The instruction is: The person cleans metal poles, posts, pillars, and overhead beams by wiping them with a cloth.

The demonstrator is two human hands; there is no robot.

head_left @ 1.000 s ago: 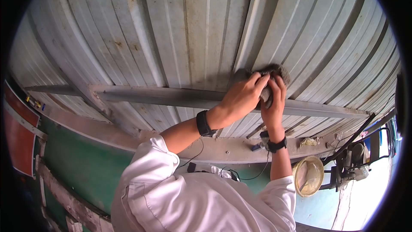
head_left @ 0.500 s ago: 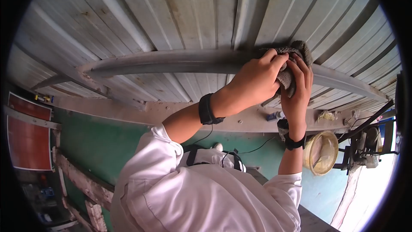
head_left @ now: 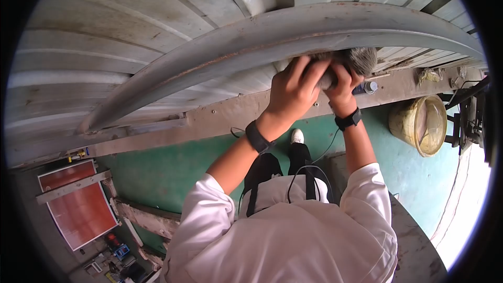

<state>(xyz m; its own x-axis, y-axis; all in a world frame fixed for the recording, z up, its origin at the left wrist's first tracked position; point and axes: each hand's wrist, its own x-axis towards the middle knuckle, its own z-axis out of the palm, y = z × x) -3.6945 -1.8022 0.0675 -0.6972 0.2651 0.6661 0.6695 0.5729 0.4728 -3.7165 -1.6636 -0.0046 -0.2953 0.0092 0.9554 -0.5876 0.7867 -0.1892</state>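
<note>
A grey-brown rag [head_left: 362,60] is bunched up against the underside of a long grey metal beam [head_left: 236,47]. My left hand [head_left: 295,90], closed, has its fingers curled into the rag's left part. My right hand [head_left: 343,85] grips the rag from the right, close beside the left. Part of the cloth is hidden behind my fingers, and a loose end sticks out past my right fingers. Both wrists wear black bands.
Ribbed metal panels [head_left: 105,26] lie behind the beam. A yellowish bucket [head_left: 425,126] stands on the green floor [head_left: 162,170] at right, near dark machinery [head_left: 471,126]. Below left are a worn wooden frame [head_left: 152,220] and a red panel [head_left: 81,209]. A cable runs from my right wrist.
My view has shifted down, showing my legs and more floor. Both hands and the rag have gone from the beam's front to its lower edge.
</note>
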